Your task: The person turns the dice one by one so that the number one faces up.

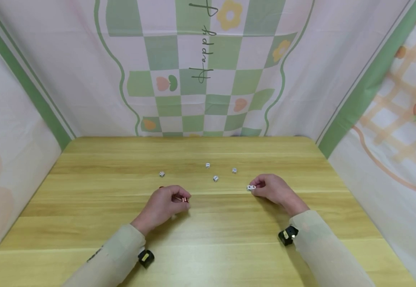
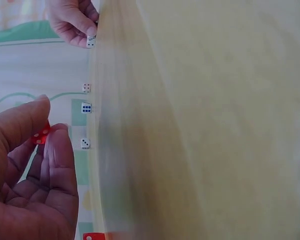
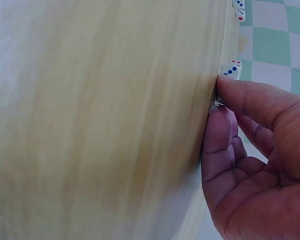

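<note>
1. A patterned cloth (image 1: 193,105) hangs behind the wooden surface (image 1: 222,231).
2. My left hand (image 1: 162,205) pinches a red die (image 1: 185,200) between thumb and fingers, above the surface.
3. My right hand (image 1: 274,189) has its fingers closed on at least one white die (image 1: 251,187).
4. Three loose white dice (image 1: 215,178) lie between my hands; a fourth (image 1: 162,174) lies beyond my left, near another red die (image 2: 94,236).

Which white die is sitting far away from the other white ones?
The leftmost white die, just beyond the left hand; the other three loose white dice sit closer together, farther right.
</note>
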Motion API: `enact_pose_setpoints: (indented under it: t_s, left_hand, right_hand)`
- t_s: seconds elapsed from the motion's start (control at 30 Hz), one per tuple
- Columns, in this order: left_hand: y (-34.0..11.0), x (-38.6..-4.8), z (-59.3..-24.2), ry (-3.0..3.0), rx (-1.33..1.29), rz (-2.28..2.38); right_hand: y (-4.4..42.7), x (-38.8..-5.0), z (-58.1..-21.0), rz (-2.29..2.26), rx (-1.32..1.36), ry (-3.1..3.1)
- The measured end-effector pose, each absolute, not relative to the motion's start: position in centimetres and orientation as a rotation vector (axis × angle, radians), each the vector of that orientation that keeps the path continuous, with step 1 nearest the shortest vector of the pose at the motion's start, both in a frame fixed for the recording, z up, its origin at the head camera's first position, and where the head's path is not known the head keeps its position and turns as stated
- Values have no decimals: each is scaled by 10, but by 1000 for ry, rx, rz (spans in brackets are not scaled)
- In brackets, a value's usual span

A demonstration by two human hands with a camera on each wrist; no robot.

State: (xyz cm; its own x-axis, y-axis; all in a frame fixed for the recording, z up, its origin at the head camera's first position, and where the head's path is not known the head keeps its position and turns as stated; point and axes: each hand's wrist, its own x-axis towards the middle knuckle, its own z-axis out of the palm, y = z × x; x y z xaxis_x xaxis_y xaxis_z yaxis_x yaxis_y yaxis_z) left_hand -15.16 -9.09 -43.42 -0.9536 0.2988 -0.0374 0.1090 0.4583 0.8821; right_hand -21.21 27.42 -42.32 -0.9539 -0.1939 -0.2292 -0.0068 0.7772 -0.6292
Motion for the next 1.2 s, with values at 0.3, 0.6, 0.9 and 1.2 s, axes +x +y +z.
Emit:
enact_pose_setpoints:
  t_s: [0.3,0.6,0.9,1.2]
  left_hand:
    - [-93,-152,-434,2513,330,1514]
    - [-92,-152,-433,2553,333,1494]
    - [-92,-152,-433,2579,343,1469]
    - [-93,-151,-433,2576,396,1475]
  right_hand:
    - [274,-212,-422,-948,-160,2686]
    - [274,-212,-421,-954,-141,2675]
    - [273,-210,-422,-978,-157,2671]
    - [273,-210,-421,-969,-147,2672]
